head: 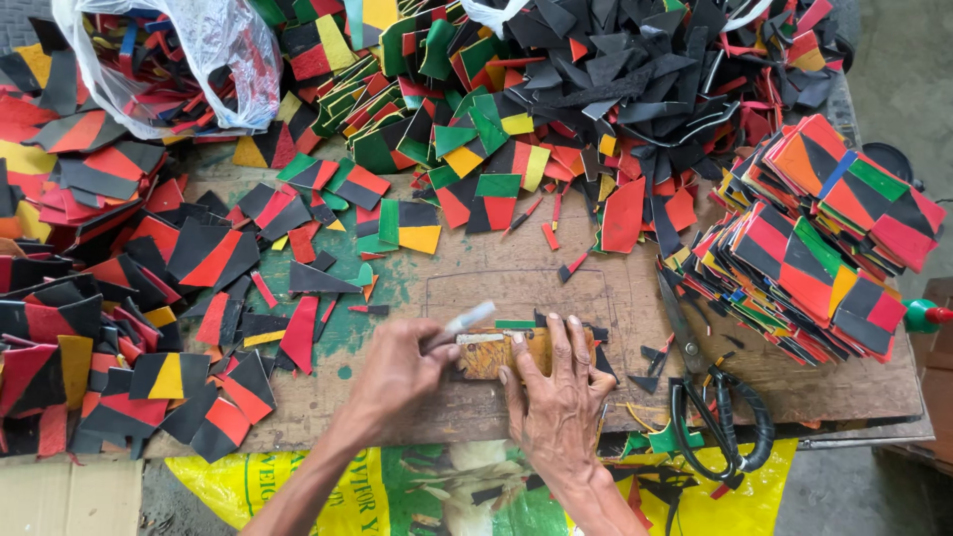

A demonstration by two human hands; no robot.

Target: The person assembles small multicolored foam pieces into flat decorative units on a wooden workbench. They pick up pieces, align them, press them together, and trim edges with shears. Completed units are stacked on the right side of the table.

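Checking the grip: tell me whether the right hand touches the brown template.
Touching. The head view shows the right hand pressing flat on the brown template, fingers overlapping it.

- Just one view here, head cam, looking pretty much straight down on the table [556, 288].
- Close range: forearms come in from the bottom edge, and the table fills most of the frame.

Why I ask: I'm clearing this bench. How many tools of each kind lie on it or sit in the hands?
Scissors: 1
White pen: 1, in the left hand
Brown template: 1, under the right hand
Total: 3
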